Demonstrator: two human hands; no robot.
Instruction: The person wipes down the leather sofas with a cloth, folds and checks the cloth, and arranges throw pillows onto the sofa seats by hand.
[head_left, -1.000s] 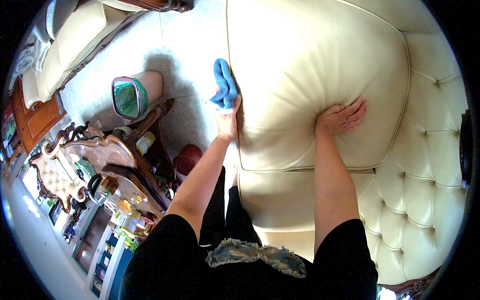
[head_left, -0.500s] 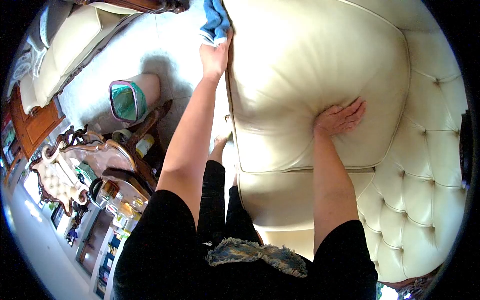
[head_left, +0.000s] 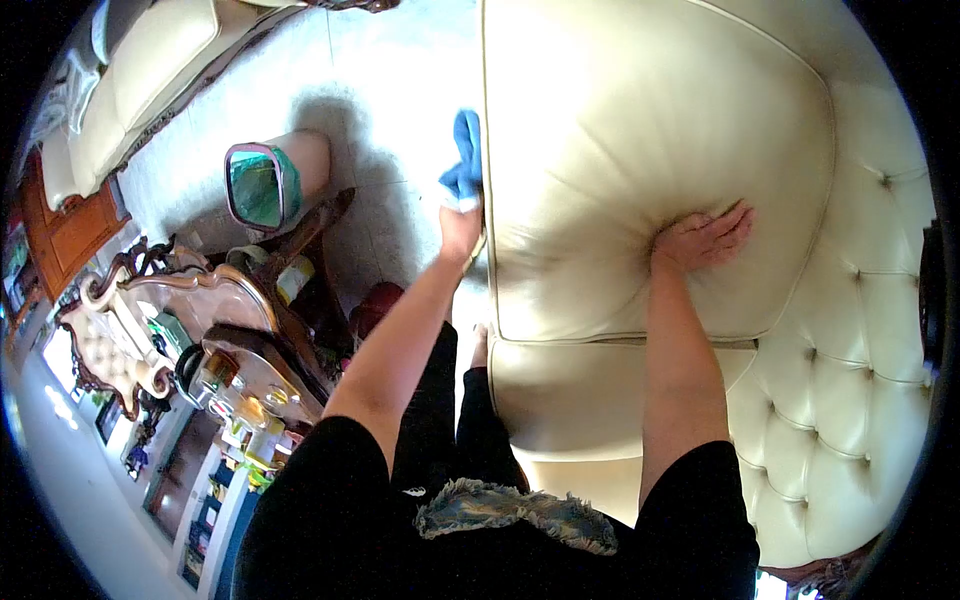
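Note:
A blue cloth [head_left: 464, 165] is gripped in my left hand [head_left: 461, 226], at the front edge of the cream leather sofa [head_left: 570, 400]. The fingers of that hand are largely hidden by the cloth and the sofa edge. My right hand [head_left: 705, 238] lies flat on the large seat cushion [head_left: 600, 150], palm down with the fingers stretched towards the backrest. Creases spread through the leather around it. The tufted backrest [head_left: 850, 400] rises on the right.
On the left, a bin with a green liner [head_left: 290, 180] stands on the tiled floor [head_left: 400, 80]. Below it is a carved wooden table [head_left: 240, 300] bearing glassware. Another cream sofa [head_left: 165, 65] and a wooden cabinet [head_left: 70, 225] are at the upper left.
My left hand has moved back towards my body along the sofa's front edge, bringing the blue cloth with it. My right hand stays on the cushion, while the view has shifted slightly.

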